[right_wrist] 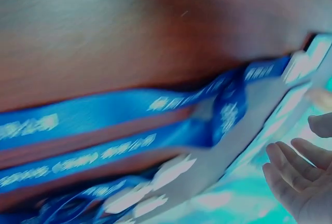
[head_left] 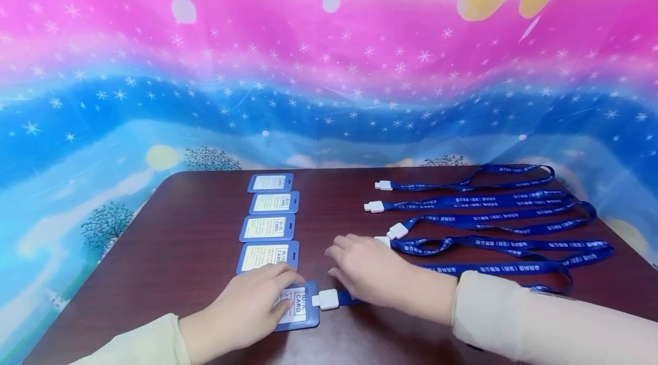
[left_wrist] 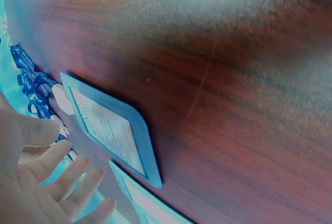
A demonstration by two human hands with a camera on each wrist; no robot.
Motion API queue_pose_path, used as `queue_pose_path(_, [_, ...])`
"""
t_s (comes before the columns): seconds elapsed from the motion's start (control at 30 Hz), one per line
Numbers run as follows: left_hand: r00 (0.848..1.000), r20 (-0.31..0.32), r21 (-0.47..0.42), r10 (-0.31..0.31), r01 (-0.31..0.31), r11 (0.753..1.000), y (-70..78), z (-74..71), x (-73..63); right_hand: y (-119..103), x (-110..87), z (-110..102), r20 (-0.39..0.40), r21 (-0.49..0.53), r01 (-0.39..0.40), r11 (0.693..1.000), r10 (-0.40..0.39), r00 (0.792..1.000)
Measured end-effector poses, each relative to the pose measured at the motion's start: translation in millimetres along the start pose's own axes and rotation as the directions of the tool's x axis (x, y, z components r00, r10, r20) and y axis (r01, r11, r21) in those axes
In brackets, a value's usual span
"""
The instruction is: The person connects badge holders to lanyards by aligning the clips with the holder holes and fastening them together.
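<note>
The nearest ID card holder [head_left: 312, 311], blue with a white printed card, lies flat on the table. A white clip [head_left: 329, 299] of a blue lanyard [head_left: 349, 297] meets its slotted end. My left hand [head_left: 247, 302] is over this holder and hides part of it; in the left wrist view its relaxed fingers [left_wrist: 78, 180] are apart, with nothing between them. Right of the clip, my right hand [head_left: 372, 265] hovers over the lanyard. Its fingers [right_wrist: 290, 169] are loosely bent and hold nothing in the right wrist view, beside the lanyard strap [right_wrist: 104, 115].
Several more card holders [head_left: 268, 228] form a column on the left side of the dark wooden table [head_left: 175, 256]. Several blue lanyards with white clips [head_left: 398, 231] lie stretched out on the right. A patterned cloth [head_left: 329, 68] hangs behind the table.
</note>
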State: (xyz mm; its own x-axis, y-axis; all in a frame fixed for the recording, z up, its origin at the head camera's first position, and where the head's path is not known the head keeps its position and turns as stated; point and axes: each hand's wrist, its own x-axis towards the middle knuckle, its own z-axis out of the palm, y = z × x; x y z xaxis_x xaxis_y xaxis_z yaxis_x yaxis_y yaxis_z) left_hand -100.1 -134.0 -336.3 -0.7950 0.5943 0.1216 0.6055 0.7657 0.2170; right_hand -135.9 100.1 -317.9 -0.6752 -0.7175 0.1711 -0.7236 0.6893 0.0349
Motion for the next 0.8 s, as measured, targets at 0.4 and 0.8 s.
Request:
queue_pose_path(0.4, [1.0,-0.013,0.003,-0.013,0.014,1.0,-5.1,-4.1,4.7,64,-20.3,10,-0.06,-0.024,-0.145,0.989,0.143,0.988])
queue_pose_path(0.8, [0.991,-0.035,-0.011,-0.129,0.129,0.992,-20.7,-8.2,15.9,89,-23.8,27,-0.09,-0.059,-0.07,0.996,0.065,0.994])
